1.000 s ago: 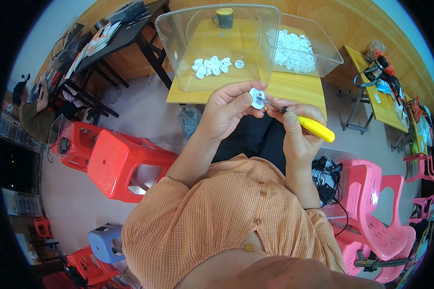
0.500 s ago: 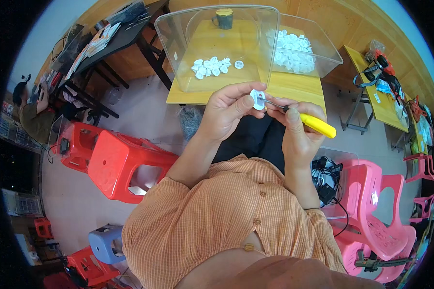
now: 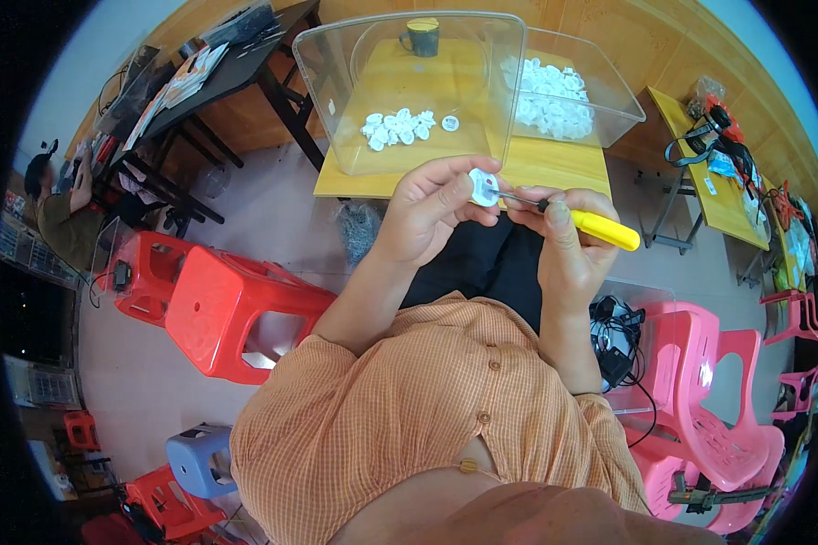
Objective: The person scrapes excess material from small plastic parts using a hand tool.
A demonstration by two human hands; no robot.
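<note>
Pinched between the thumb and fingers of my left hand [image 3: 427, 211] is a small round white plastic piece [image 3: 483, 186], its face turned toward my other hand. My right hand [image 3: 574, 247] grips a screwdriver [image 3: 607, 230] with a yellow handle, and its thin metal shaft points left. The shaft's tip meets the middle of the white piece; the exact contact is too small to make out. Both hands are raised over my lap, in front of the near edge of the wooden table [image 3: 554, 168].
On the table, a clear plastic box [image 3: 336, 150] surrounds a cluster of white pieces [image 3: 396, 128]. Another clear bin [image 3: 620, 116] holds many more pieces [image 3: 552, 98]. A dark mug [image 3: 423, 39] stands behind. Red stools [image 3: 232, 313] are left, pink chairs [image 3: 686, 354] and cables [image 3: 616, 341] right.
The screwdriver's handle has shifted slightly right and upward with my right hand, so the shaft lies flatter. The white piece has tilted and moved a little left in my left hand.
</note>
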